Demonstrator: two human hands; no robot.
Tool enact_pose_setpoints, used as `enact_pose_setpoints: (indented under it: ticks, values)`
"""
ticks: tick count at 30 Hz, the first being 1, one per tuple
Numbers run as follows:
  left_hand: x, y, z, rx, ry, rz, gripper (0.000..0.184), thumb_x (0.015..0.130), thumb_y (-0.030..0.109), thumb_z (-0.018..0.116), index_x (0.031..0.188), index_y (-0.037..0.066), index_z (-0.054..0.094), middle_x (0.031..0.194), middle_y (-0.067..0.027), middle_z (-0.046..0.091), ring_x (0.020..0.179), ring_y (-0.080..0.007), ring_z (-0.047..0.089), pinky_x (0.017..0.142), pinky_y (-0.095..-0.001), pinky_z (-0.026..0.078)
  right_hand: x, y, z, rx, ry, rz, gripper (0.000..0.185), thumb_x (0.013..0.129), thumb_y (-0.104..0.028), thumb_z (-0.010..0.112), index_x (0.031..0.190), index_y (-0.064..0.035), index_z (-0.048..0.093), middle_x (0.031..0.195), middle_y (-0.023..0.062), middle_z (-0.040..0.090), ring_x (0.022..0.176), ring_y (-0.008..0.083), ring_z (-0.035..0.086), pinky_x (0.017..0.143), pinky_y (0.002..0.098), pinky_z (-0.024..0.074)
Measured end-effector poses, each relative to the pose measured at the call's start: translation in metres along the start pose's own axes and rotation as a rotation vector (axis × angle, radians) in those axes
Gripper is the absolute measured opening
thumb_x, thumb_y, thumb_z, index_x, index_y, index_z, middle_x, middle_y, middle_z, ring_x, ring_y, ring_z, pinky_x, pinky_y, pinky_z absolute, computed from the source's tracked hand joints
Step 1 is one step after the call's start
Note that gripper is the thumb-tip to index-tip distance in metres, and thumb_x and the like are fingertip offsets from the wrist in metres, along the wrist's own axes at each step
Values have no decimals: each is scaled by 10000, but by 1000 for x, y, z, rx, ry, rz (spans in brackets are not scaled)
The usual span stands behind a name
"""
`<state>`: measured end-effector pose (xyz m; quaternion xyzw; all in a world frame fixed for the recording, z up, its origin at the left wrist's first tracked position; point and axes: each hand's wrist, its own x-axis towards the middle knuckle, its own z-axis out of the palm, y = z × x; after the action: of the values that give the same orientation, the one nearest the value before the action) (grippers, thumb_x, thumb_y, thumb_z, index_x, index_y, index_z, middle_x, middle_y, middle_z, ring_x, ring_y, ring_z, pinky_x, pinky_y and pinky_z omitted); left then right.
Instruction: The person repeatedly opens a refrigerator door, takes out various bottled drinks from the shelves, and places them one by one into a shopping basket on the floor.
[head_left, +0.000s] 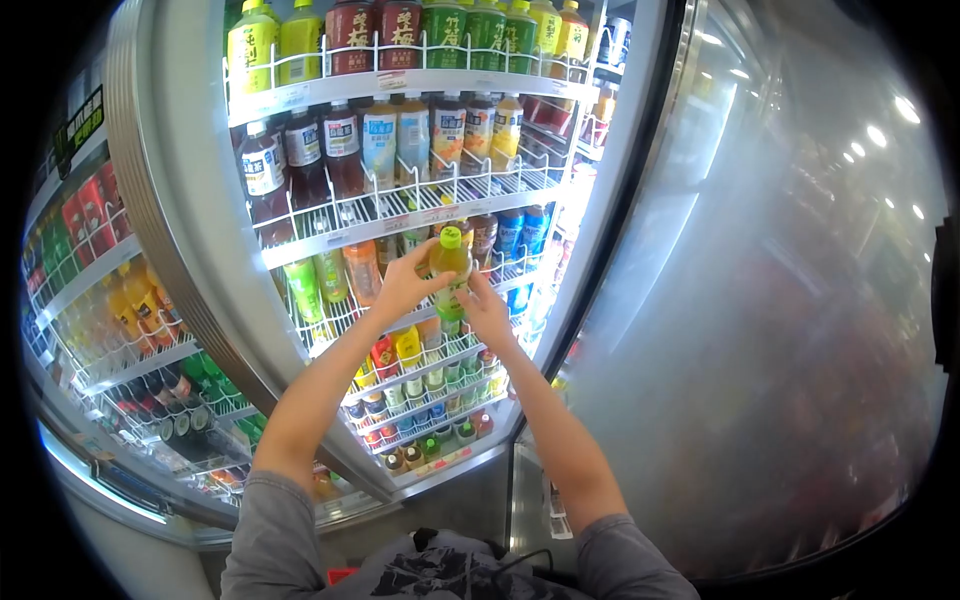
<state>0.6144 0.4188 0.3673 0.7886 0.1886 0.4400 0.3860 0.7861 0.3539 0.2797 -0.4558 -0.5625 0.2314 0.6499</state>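
Observation:
A green-capped drink bottle (450,262) with yellow-green contents is held upright between both my hands, in front of the open fridge's third shelf. My left hand (412,280) grips it from the left, with fingers and thumb around its upper part. On the other side, my right hand (484,308) closes on the lower right of the bottle. Its fingertips are partly hidden behind the bottle. Just behind stand an orange bottle (362,272) and some green bottles (303,288) in the wire rack.
Wire shelves (420,222) with white front rails hold rows of bottled and canned drinks above and below my hands. The fogged glass door (740,330) stands open on the right. A second drinks cooler (120,310) is at the left, past the frame post (180,250).

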Motion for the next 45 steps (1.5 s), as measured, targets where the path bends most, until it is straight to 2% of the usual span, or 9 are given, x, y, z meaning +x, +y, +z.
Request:
enact_pose_setpoints:
  ticks: [2,7,13,19,21,26,32,37,45]
  values:
    - [-2,9,1,-36,3,-33,678,814,223,767,1372,-28,474,1227,-140,629,1095,-174,610,947,-301,494,-2,12,-8,6,-59,27,606,951,-181,612,1456,24,346,1382,187,521,1275,240,513,1020,340,444]
    - [-7,12,4,-69,4,-127,648,842,243,751,1352,-58,489,1169,-116,656,1033,-154,618,886,-283,496,-22,-49,-15,205,-224,159,629,948,-158,620,1469,28,321,1417,147,493,1281,224,501,1056,346,406]
    - [-17,12,11,-352,55,-212,526,902,257,686,1312,-41,542,1141,-85,666,1019,-141,613,890,-270,478,-42,-58,-19,250,-283,228,660,919,-136,659,1476,-1,332,1396,171,504,1281,237,495,1046,352,407]
    - [-41,26,14,-393,37,-270,497,916,297,670,1283,-24,575,1134,-77,669,1039,-142,607,924,-301,467,-55,-52,-18,285,-318,222,635,888,-82,686,1431,43,381,1321,178,570,1192,224,575,999,332,462]
    - [-47,28,17,-377,42,-285,508,918,299,668,1300,-19,562,1147,-84,663,1048,-143,605,930,-304,466,-61,-51,-18,302,-315,191,572,893,-59,665,1400,39,420,1293,146,594,1169,201,580,998,322,459]
    - [-69,32,24,-350,115,-335,562,922,280,664,1368,-13,489,1216,-109,629,1089,-162,597,951,-308,464,-78,-50,-21,276,-275,196,573,883,-56,671,1394,40,432,1269,155,607,1148,201,595,971,313,475]
    - [-120,17,27,-443,33,-337,589,920,228,659,1403,-23,433,1307,-132,581,1158,-201,576,981,-319,463,-99,-62,-24,347,-265,296,530,900,-65,656,1382,32,457,1216,128,637,1067,167,623,891,285,500]
    - [-164,27,36,-347,-60,-363,622,892,231,701,1401,-15,442,1311,-129,577,1193,-217,560,998,-342,457,-118,-65,-24,310,-248,281,570,885,-53,670,1391,58,432,1265,171,606,1145,193,597,959,294,477]
    - [-226,46,32,-313,71,-350,689,847,236,747,1407,-12,434,1262,-125,587,1135,-215,574,952,-339,475,-159,-97,4,275,-324,295,606,869,-35,678,1403,68,410,1315,209,562,1194,220,572,1014,308,450]
